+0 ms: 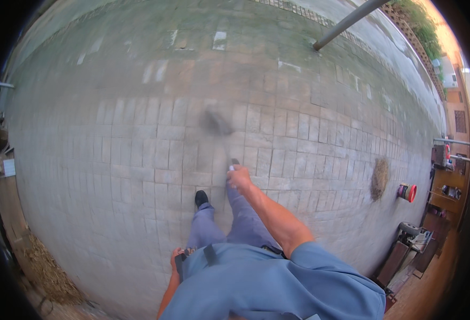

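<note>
My right hand (239, 177) reaches out in front of my right leg, its fingers closed round a pale handle. From it a faint streak leads away to a dark, motion-smeared head (217, 123) over the paving; the tool's exact kind is too blurred to tell. Down at my left hip is my left hand (177, 258), close to my waist and a dark strap. Its fingers are small and partly hidden, so their grip does not show. Below the right hand are my legs in grey-blue trousers (205, 224) and dark shoes on the pavers.
Brick paving (283, 125) spreads around me. A grey pole (347, 25) stands ahead to the right. On the right are a brown heap (379, 180), a red-rimmed bucket (407, 192) and a wheeled cart (405, 250). Dry straw-like material (48, 269) lies at the left edge.
</note>
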`<state>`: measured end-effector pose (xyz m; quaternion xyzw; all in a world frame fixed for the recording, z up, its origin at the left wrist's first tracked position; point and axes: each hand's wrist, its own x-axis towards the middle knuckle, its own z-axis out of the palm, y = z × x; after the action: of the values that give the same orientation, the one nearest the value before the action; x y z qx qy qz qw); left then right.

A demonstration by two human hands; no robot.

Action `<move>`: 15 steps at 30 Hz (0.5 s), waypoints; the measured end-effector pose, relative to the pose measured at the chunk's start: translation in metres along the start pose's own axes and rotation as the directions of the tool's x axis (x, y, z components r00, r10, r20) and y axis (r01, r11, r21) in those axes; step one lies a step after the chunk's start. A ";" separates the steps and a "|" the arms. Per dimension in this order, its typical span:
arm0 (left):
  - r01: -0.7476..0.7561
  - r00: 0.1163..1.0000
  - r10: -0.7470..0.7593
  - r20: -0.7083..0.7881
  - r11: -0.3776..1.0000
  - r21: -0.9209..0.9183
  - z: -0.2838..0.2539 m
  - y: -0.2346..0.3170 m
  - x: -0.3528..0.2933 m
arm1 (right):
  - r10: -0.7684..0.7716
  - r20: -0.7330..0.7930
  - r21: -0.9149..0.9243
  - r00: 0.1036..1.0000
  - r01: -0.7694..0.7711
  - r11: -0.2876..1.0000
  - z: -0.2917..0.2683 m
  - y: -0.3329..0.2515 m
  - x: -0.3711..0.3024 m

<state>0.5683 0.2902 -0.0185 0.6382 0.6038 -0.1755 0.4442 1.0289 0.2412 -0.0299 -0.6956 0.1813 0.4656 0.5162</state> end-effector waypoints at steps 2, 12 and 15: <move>-0.022 1.000 0.022 0.003 1.000 -0.002 0.001 0.013 0.007 | 0.016 0.059 0.044 0.998 -0.018 0.999 -0.008 -0.018 -0.006; -0.055 0.998 0.055 -0.015 0.998 0.012 0.015 0.082 0.037 | -0.007 -0.166 0.253 0.986 0.049 0.966 -0.149 -0.069 0.040; -0.042 0.999 0.043 -0.023 0.999 0.024 0.017 0.101 0.038 | 0.014 -0.215 0.305 0.976 0.053 0.951 -0.182 -0.076 0.071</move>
<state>0.6753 0.3124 -0.0210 0.6580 0.5932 -0.1655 0.4334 1.2041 0.1266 -0.0416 -0.6544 0.2997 0.3485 0.6005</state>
